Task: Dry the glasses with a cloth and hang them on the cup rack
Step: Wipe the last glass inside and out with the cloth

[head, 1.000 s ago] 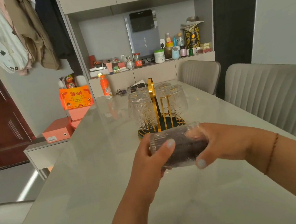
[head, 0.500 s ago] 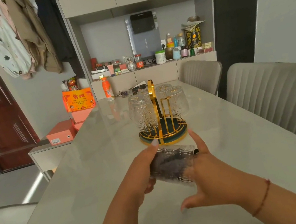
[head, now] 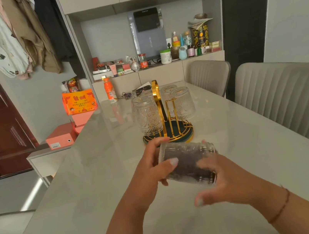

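Note:
A clear embossed glass (head: 186,160) lies sideways in the air above the table, with a dark cloth (head: 185,164) stuffed inside it. My left hand (head: 150,170) grips the glass at its left end, thumb across the front. My right hand (head: 226,180) holds the glass's right end from below and behind, fingers spread. Just beyond stands the gold cup rack (head: 165,119) on a round dark base, with several glasses (head: 146,118) hanging upside down on its pegs.
The pale table (head: 93,197) runs away from me. Two grey chairs (head: 288,95) stand along its right side. An orange bottle (head: 109,90), keys and a small box sit at the far end. Orange boxes (head: 62,138) rest on a low cabinet at left.
The glass has tipped and turned between my hands, now held a little higher and more level. My right hand has shifted from beside the glass to under its right end.

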Tool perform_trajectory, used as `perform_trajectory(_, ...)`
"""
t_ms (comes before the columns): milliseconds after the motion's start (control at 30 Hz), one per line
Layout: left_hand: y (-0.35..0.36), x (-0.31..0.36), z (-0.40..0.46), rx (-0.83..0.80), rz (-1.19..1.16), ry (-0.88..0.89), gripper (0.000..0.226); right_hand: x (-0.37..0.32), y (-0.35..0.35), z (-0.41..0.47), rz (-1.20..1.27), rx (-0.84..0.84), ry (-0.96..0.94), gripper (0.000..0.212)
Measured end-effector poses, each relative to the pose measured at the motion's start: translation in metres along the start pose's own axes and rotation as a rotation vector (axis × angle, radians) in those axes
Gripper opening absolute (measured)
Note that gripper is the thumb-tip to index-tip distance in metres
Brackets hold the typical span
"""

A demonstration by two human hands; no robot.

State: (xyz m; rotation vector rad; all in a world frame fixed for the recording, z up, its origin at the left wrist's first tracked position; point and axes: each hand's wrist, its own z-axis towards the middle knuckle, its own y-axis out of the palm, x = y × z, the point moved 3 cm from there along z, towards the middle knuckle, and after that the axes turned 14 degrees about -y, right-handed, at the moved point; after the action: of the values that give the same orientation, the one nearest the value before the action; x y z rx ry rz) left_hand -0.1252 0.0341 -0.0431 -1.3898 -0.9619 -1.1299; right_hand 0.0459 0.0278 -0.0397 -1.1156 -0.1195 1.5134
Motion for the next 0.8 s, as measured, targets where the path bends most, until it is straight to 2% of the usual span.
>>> perform_trajectory(67,-0.003,-0.003,-0.001,0.041,-0.014,-0.172,0.055,0.003,0.005,-0.001,-0.514,-0.167,-0.129,0.076)
perform_trajectory(100,-0.001,-0.003,-0.002,0.049,0.014,-0.275,0.069,0.002,0.008,-0.001,-0.675,-0.224,-0.15,0.081)
perform_trajectory(133,0.001,-0.006,-0.002,0.037,0.044,-0.35,0.08,0.005,0.012,-0.001,-0.769,-0.259,-0.15,0.084)
perform_trajectory(200,0.006,-0.005,-0.002,0.052,0.004,-0.392,0.072,0.002,0.016,-0.001,-0.804,-0.303,-0.137,0.089)
perform_trajectory(267,0.005,-0.003,0.002,0.134,-0.038,-0.307,0.051,0.001,0.022,0.0,-0.629,-0.285,-0.119,0.095)
perform_trajectory(367,0.002,-0.001,0.005,0.177,-0.047,-0.162,0.04,0.001,0.02,0.003,-0.08,-0.164,0.034,0.097)
perform_trajectory(400,0.002,-0.001,0.006,0.174,-0.053,-0.112,0.036,0.0,0.016,0.005,0.147,-0.099,0.116,0.086)
perform_trajectory(433,0.004,0.002,0.004,0.168,-0.059,-0.067,0.033,-0.002,0.016,0.006,0.387,-0.07,0.136,0.07)
perform_trajectory(467,0.004,0.003,0.004,0.156,-0.067,-0.024,0.032,-0.004,0.016,0.007,0.612,-0.036,0.113,0.065)
perform_trajectory(500,0.005,0.006,0.002,0.135,-0.081,0.005,0.033,-0.004,0.015,0.007,0.778,0.01,0.092,0.072)
perform_trajectory(533,0.005,0.007,0.001,0.105,-0.087,0.025,0.034,-0.009,0.013,0.007,0.825,0.034,0.101,0.078)
perform_trajectory(567,0.005,0.008,0.0,0.069,-0.082,0.017,0.034,-0.01,0.009,0.005,0.68,0.045,0.124,0.075)
perform_trajectory(633,0.001,0.007,-0.002,0.018,-0.025,-0.049,0.034,-0.013,0.004,0.003,0.324,0.023,0.098,0.055)
perform_trajectory(667,-0.002,0.005,-0.002,0.018,-0.013,-0.091,0.036,-0.013,0.004,0.005,0.142,-0.021,0.062,0.054)
perform_trajectory(700,-0.005,0.004,-0.003,0.032,-0.023,-0.144,0.04,-0.01,0.005,0.003,-0.06,-0.09,0.006,0.06)
perform_trajectory(767,-0.007,0.001,-0.005,0.059,-0.045,-0.281,0.062,-0.001,0.013,0.003,-0.492,-0.199,-0.097,0.083)
perform_trajectory(800,-0.007,0.0,-0.005,0.052,-0.016,-0.344,0.071,0.001,0.016,0.002,-0.642,-0.232,-0.124,0.087)
